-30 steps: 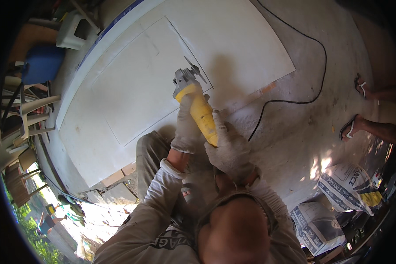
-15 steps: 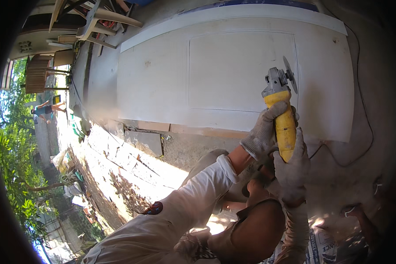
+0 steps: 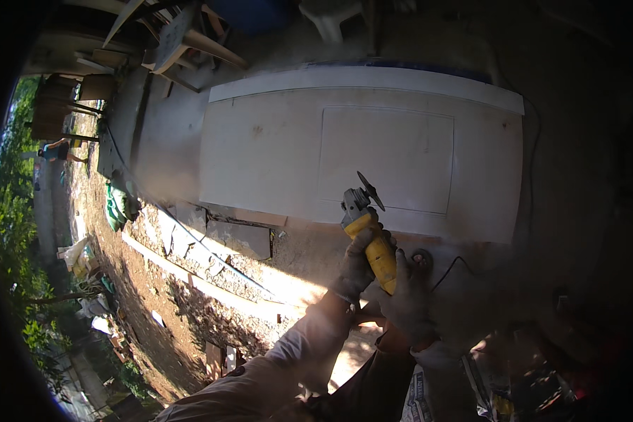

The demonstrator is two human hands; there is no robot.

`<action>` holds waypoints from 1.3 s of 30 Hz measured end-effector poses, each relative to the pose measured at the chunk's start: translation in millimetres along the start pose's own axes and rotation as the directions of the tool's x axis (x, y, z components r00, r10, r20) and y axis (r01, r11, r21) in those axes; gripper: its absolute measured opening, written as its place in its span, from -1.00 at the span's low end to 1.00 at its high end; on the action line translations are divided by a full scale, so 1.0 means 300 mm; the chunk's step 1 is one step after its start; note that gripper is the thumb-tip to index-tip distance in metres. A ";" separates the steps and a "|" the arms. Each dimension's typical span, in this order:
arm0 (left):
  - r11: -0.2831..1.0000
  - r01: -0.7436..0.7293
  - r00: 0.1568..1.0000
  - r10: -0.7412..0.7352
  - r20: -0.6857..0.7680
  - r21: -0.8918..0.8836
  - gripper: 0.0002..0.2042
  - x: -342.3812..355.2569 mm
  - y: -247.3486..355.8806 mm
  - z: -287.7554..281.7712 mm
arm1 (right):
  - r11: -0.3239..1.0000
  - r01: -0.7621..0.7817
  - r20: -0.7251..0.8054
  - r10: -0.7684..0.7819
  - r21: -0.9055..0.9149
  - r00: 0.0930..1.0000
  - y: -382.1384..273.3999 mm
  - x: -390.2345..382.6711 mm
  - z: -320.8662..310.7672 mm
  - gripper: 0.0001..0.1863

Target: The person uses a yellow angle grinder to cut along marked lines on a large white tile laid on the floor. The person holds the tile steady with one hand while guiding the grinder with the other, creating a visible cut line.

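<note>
both gloved hands are wrapped tight round the yellow angle grinder [image 3: 371, 243], the left hand [image 3: 356, 264] closed on the body just behind the grey head, the right hand [image 3: 409, 299] clenched lower down on the handle. the grinder's disc sits up at the near edge of the white panelled door [image 3: 281, 148], which lies flat on the ground; whether it touches, i cannot tell. a black power cord [image 3: 451, 266] trails from the tool. wooden planks [image 3: 211, 271] lie along the dirt to the left.
</note>
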State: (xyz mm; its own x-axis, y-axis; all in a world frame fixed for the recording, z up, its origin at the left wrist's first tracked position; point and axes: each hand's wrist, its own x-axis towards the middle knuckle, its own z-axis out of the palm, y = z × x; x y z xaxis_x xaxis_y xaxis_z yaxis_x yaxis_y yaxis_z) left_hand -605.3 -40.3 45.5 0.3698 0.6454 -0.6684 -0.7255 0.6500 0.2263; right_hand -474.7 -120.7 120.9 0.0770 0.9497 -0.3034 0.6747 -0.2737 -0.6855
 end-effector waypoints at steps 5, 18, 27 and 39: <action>0.981 -0.037 0.997 0.049 -0.059 0.189 -0.48 -0.166 0.205 -0.010 | 0.976 -0.063 0.143 0.034 0.210 0.989 -0.191 -0.060 -0.012 -0.02; 0.985 -0.015 0.999 0.023 -0.047 0.172 -0.35 -0.274 0.778 -0.322 | 0.959 -0.219 -0.073 0.209 -0.181 0.975 -0.641 -0.368 0.265 -0.36; 0.990 0.028 0.999 -0.024 -0.030 0.136 -0.44 -0.265 0.964 -0.315 | 0.939 -0.339 0.101 0.344 -0.067 0.934 -0.942 -0.384 0.251 -0.41; 0.999 0.033 0.996 -0.033 -0.077 0.001 -0.60 0.149 0.891 -0.573 | 0.923 -0.059 0.204 0.146 -0.380 0.968 -0.125 1.245 0.658 -0.31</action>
State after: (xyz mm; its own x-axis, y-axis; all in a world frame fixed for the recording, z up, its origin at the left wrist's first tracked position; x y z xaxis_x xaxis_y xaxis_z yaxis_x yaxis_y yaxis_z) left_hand -882.5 93.3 -45.9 0.3474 0.5910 -0.7281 -0.7122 0.6713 0.2051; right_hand -616.2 214.3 -97.3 0.0235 0.8486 -0.5286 0.8972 -0.2511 -0.3632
